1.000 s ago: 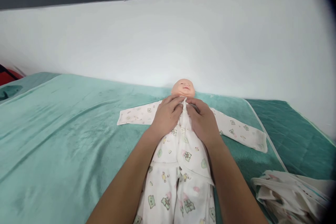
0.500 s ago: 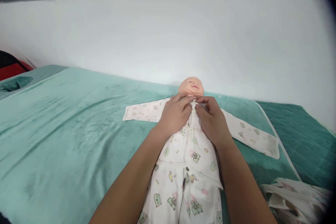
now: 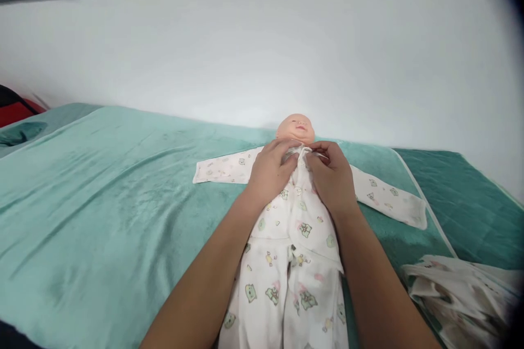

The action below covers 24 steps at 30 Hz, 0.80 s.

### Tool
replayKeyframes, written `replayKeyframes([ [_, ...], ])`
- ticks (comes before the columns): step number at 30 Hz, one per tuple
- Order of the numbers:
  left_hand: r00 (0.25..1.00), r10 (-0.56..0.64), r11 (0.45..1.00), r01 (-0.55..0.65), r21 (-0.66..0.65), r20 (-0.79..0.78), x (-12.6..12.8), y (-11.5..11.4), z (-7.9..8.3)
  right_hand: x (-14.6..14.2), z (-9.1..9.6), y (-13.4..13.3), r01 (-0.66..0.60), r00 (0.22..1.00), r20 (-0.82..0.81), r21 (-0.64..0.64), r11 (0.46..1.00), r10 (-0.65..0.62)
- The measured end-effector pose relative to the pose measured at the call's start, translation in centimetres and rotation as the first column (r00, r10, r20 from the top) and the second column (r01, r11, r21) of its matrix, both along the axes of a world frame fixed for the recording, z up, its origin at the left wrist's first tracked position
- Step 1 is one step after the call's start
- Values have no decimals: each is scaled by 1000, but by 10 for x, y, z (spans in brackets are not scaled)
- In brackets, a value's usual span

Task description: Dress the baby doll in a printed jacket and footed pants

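A baby doll [image 3: 295, 128] lies face up on the green bed cover, dressed in a white baby shirt [image 3: 301, 212] with a small animal print. The shirt's sleeves stretch out to both sides. Matching trousers [image 3: 266, 283] cover the legs. Both hands meet at the neckline, just under the chin. My left hand [image 3: 272, 170] pinches a thin white tie at the collar, its fingertips partly hidden. My right hand [image 3: 332, 172] is closed on the tie [image 3: 322, 155] on the other side. Between them the tie gathers in a small knot or loop.
A crumpled white printed cloth [image 3: 454, 289] lies at the lower right. The green bed cover [image 3: 102, 202] has soft folds on the left. Behind the doll's head rises a white wall [image 3: 262, 60]. Something red and black [image 3: 16, 109] stands at the far left edge.
The view has tilted slightly, so the doll sits a little higher. My right hand's fingers have drawn a bit of the white tie outward. Both hands stay at the collar.
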<state>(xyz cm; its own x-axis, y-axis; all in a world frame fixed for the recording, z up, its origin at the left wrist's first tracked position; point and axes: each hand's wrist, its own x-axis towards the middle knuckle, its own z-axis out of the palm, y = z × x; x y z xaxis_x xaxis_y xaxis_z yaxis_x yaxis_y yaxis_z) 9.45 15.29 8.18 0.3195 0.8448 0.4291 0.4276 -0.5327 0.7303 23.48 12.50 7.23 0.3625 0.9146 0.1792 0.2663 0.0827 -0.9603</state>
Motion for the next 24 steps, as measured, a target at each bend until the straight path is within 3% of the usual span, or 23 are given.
replayKeyframes([
  [6,1000,19,1000,-19,-12,-13,-9,-17,-3,2,-8,-19,-92,993,91,128,987,80],
  [11,999,2,999,-4,-37,-49,-17,-22,-7,2,-18,-35,-141,989,73,191,971,129],
  [17,998,-16,997,10,-82,-66,-16,-21,-4,-1,-18,-44,-106,994,20,123,987,105],
  [24,999,-27,993,21,-114,-47,-17,-20,-4,0,-17,-35,-69,997,-34,182,981,76],
])
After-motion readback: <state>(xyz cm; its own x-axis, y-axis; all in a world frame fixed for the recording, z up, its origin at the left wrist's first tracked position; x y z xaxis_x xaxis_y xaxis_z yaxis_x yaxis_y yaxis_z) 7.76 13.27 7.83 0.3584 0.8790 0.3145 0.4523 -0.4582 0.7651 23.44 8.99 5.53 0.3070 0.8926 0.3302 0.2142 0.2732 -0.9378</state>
